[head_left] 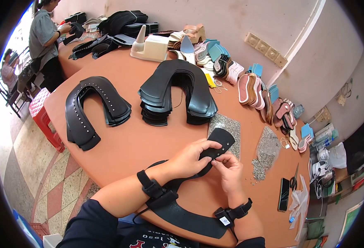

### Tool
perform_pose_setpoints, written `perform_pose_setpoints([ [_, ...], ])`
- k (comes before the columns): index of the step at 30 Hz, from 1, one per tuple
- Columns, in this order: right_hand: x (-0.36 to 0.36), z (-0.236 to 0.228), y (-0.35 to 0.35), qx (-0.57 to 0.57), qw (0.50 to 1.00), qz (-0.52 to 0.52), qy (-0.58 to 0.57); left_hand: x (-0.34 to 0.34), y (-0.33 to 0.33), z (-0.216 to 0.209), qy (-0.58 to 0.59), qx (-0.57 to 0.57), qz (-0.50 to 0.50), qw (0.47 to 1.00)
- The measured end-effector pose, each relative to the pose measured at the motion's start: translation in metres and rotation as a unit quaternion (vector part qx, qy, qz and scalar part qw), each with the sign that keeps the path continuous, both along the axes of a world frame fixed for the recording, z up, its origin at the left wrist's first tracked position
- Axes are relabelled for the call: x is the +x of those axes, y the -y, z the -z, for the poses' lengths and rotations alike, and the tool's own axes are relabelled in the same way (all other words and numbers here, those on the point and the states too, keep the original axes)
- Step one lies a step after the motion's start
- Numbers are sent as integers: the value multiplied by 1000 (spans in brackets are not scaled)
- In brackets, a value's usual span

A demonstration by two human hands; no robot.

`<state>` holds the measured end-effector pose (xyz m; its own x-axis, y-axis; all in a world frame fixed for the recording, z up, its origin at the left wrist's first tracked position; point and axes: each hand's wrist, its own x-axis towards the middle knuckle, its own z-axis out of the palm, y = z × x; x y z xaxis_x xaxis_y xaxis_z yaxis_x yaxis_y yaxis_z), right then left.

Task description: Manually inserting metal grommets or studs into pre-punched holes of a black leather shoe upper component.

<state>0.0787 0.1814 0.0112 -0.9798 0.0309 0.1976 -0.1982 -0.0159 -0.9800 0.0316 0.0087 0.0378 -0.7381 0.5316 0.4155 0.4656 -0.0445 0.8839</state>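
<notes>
Black curved piece [222,140]: in both my hands above the counter [120,159], one end raised and tilted; the rest bends beneath my left forearm toward my lap.
Studs on that end: a few small silver dots near my fingertips; exact count unclear.
Left hand [194,155]: grasping the piece from its left side, fingers across the upper face, thumb near the studs.
Right hand [228,169]: thumb and forefinger pinching the piece's right edge; whether a stud sits between them, I cannot tell.
Wrists: a black strap with a small box on each of mine.
Silver stud patch [225,121]: directly beyond the raised end, partly covered by it.
Clear bag [269,142]: to the right, studs inside; loose stud heap [264,168] just beside its lower end.
Studded stack [77,120]: left on the counter, U-shaped black pieces, the top one bearing a stud row.
Tall stack [177,74]: black U-shaped pieces, fanned, right of the studded stack.
Phone [283,194]: right side, dark-faced, near the scissors [293,182].
Co-worker [45,37]: standing at far left, handling dark material.
</notes>
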Motion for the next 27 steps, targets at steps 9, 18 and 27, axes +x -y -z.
perform_pose_setpoints([
  [9,-4,-13,6,-122,990,0,71,1,-2,2,-45,-60,36,997],
  [18,-14,7,-26,208,972,87,71,-16,12,-2,92,-15,-13,996],
  [27,-14,6,-18,476,873,55,-91,-19,15,6,41,-27,16,999],
])
